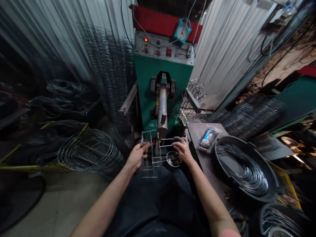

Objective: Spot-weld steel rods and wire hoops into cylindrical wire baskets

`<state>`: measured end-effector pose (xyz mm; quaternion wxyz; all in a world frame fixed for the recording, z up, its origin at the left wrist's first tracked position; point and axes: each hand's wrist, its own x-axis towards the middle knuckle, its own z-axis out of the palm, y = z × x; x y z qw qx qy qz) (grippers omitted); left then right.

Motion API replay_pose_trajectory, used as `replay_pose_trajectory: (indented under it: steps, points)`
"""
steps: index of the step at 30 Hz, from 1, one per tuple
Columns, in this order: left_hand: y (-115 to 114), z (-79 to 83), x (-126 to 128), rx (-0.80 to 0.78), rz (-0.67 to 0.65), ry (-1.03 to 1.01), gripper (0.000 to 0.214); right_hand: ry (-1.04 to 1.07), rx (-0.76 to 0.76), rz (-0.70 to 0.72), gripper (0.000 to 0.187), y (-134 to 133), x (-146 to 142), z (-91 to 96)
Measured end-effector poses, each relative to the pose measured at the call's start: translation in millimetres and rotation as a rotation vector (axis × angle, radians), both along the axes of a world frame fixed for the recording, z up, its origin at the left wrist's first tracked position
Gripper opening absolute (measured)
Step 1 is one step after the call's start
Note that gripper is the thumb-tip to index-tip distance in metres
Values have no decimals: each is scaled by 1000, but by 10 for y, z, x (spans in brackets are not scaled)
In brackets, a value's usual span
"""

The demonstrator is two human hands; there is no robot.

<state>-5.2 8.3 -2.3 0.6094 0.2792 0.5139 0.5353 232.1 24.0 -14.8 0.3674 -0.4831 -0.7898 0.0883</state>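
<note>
One wire basket frame is held up — left hand curled round its hoop, right hand spread across its crossbars — just below a spot welder's electrode.

We wear dark clothing over our lap; a pink sleeve shows at five o'clock; our left hand and right hand are bare.

The left forearm and right forearm are bare and angle inward, converging ahead of the body. The left hand curls closed, knuckles up, while the right hand arches palm-down, its fingers bent forward.
</note>
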Motion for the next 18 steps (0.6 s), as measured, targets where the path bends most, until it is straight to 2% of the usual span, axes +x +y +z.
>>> replay_pose_trajectory:
  steps: [18]
  points:
    - [259, 25, 5, -10, -9, -119, 43, 17, 13, 31, 17, 256, 18, 32]
